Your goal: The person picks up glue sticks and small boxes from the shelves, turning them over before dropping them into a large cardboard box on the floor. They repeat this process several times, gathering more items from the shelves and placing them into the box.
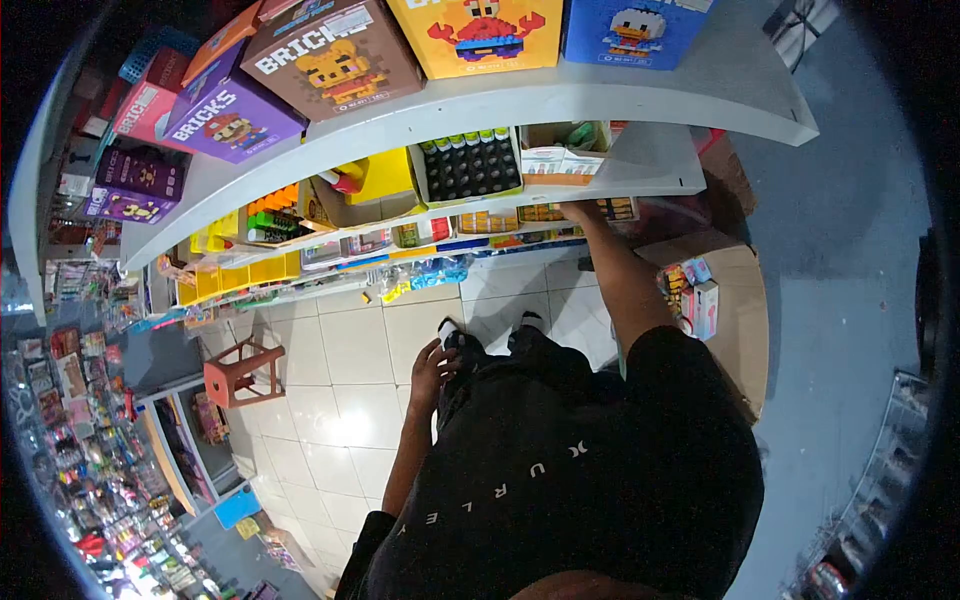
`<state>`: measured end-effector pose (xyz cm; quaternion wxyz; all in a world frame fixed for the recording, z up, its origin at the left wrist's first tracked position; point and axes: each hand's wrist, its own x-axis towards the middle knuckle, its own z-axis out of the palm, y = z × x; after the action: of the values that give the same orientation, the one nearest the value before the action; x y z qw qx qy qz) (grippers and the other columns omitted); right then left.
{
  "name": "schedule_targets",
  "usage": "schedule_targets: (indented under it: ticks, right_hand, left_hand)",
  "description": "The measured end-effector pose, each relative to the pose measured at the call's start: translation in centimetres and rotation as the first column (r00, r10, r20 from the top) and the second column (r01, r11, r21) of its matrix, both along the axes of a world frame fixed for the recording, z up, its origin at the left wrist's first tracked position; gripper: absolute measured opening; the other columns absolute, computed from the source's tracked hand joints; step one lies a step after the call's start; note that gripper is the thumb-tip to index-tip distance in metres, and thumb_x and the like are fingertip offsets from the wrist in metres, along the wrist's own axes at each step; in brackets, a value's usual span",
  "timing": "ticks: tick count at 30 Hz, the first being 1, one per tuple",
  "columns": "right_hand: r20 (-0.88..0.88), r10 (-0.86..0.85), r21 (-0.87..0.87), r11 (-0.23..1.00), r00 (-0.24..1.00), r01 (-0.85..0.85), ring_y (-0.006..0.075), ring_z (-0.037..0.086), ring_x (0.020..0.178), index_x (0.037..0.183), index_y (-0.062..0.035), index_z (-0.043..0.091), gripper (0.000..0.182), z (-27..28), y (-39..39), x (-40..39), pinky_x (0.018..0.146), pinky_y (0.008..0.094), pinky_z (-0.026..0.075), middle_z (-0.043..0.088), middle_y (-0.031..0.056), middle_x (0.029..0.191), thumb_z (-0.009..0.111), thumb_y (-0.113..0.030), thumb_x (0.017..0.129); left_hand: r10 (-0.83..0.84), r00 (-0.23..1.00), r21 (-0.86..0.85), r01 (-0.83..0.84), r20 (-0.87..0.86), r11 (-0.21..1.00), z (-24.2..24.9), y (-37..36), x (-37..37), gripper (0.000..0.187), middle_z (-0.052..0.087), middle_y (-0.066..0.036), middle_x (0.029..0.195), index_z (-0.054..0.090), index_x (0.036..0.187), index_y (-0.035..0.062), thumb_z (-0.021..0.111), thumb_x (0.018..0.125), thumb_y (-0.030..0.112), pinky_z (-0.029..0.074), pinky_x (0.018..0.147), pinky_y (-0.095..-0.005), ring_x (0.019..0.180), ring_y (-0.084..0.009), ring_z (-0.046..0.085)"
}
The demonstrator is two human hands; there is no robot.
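My right hand (577, 209) reaches under the upper shelf boards into a lower shelf, beside small yellow-and-dark packs (541, 213). Its fingers are mostly hidden there, so what it touches cannot be made out. Low in front of my body hangs my left hand (431, 370), with its fingers apart and nothing in them. Above my right hand, the middle shelf holds a box of dark bottles with green-and-white tops (470, 165) and an open white carton (562, 160).
Large BRICKS boxes (335, 60) line the top shelf (640, 95). An open cardboard box (735, 310) with small packs stands by my right arm. A red-brown stool (238, 372) is on the tiled floor (365, 410) at left. Hanging goods fill the far left.
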<state>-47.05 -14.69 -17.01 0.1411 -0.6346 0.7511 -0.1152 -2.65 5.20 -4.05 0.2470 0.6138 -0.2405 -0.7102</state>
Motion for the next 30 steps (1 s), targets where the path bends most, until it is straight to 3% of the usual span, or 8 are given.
schedule_targets:
  ticks: [6, 12, 14, 18, 20, 23, 28, 30]
  right_hand:
    - [-0.106, 0.096, -0.124, 0.986, 0.99, -0.109, 0.0355, 0.049, 0.12, 0.127, -0.0046, 0.051, 0.044, -9.3, -2.4, -2.0, 0.105, 0.0426, 0.039, 0.052, 0.0199, 0.129, 0.056, -0.018, 0.085]
    - [0.045, 0.107, 0.135, 0.984, 0.993, -0.113, 0.0319, 0.048, 0.123, 0.128, -0.0055, 0.05, 0.046, 0.2, -0.6, -0.6, 0.105, 0.0422, 0.039, 0.051, 0.0164, 0.132, 0.059, -0.024, 0.087]
    - [0.093, 0.012, 0.189, 0.982, 0.996, -0.03, 0.0347, 0.05, 0.119, 0.124, -0.0081, 0.054, 0.043, 10.5, 1.1, 1.0, 0.103, 0.0445, 0.039, 0.055, 0.0182, 0.127, 0.052, -0.031, 0.088]
    - [0.305, -0.003, -0.188, 0.98, 0.952, 0.063, 0.0351, 0.061, 0.101, 0.108, -0.008, 0.061, 0.036, 10.4, 5.0, 0.3, 0.087, 0.0451, 0.049, 0.064, 0.0185, 0.107, 0.049, -0.034, 0.087]
    - [0.571, 0.141, -0.131, 0.988, 0.809, -0.079, 0.0203, 0.067, 0.08, 0.096, -0.0058, 0.067, 0.022, 10.2, 7.8, -0.3, 0.075, 0.0339, 0.052, 0.069, 0.0093, 0.085, 0.064, -0.025, 0.086]
    - [0.78, 0.108, -0.17, 0.984, 0.616, 0.043, 0.0201, 0.065, 0.08, 0.095, -0.0017, 0.068, 0.027, 17.7, 16.1, 0.9, 0.072, 0.0347, 0.052, 0.068, 0.0115, 0.089, 0.069, -0.027, 0.085]
    - [0.947, -0.315, 0.239, 0.824, 0.064, 0.513, 0.019, 0.064, 0.078, 0.102, -0.0023, 0.068, 0.027, 14.8, 28.0, -2.7, 0.076, 0.0324, 0.051, 0.068, 0.0102, 0.093, 0.068, -0.025, 0.086]
    - [0.816, -0.55, 0.297, 0.662, 0.178, 0.689, 0.0143, 0.061, 0.074, 0.097, -0.0012, 0.067, 0.026, 10.3, 32.8, -5.6, 0.066, 0.0304, 0.05, 0.066, 0.0063, 0.084, 0.068, -0.024, 0.085]
  left_hand:
    - [0.09, 0.996, 0.0, -0.09, -0.016, 0.996, -0.2, 1.8, -1.4, 0.052, 0.064, -0.014, 0.109, 0.039, 0.138, 0.0028, 0.052, 0.097, 0.031, 0.049, 0.07, -0.029, 0.081, -0.0175, 0.064]
    - [0.011, 1.0, 0.012, -0.011, -0.005, 1.0, -1.5, 2.4, -2.6, 0.056, 0.06, -0.017, 0.118, 0.03, 0.144, 0.0049, 0.046, 0.099, 0.035, 0.05, 0.078, -0.0347, 0.09, -0.0235, 0.064]
    - [-0.012, 1.0, 0.019, 0.012, -0.005, 1.0, -1.4, 1.9, -3.0, 0.055, 0.06, -0.017, 0.118, 0.031, 0.143, 0.0057, 0.047, 0.099, 0.035, 0.05, 0.078, -0.0353, 0.091, -0.0236, 0.064]
    - [-0.057, 0.998, -0.006, 0.057, -0.013, 0.998, -0.8, 0.7, -4.9, 0.051, 0.065, -0.013, 0.107, 0.037, 0.138, 0.0022, 0.051, 0.097, 0.03, 0.049, 0.068, -0.0291, 0.08, -0.0187, 0.065]
    - [-0.175, 0.984, 0.023, 0.174, 0.024, 0.984, -0.8, 0.0, -6.0, 0.053, 0.062, -0.015, 0.115, 0.036, 0.14, 0.0047, 0.049, 0.098, 0.034, 0.049, 0.072, -0.0335, 0.086, -0.0226, 0.064]
    - [-0.369, 0.928, 0.043, 0.367, 0.056, 0.929, -1.5, -1.3, -7.5, 0.054, 0.061, -0.017, 0.12, 0.038, 0.14, 0.0069, 0.049, 0.098, 0.038, 0.05, 0.075, -0.0359, 0.09, -0.0249, 0.064]
    - [-0.587, 0.805, 0.095, 0.58, 0.083, 0.809, -2.4, -3.3, -10.6, 0.053, 0.063, -0.015, 0.117, 0.04, 0.139, 0.0071, 0.05, 0.097, 0.039, 0.049, 0.069, -0.0315, 0.086, -0.0218, 0.065]
    - [-0.656, 0.747, 0.11, 0.647, 0.109, 0.755, -2.9, -4.1, -11.9, 0.054, 0.063, -0.015, 0.118, 0.041, 0.139, 0.0075, 0.05, 0.097, 0.04, 0.049, 0.071, -0.0319, 0.088, -0.0219, 0.065]
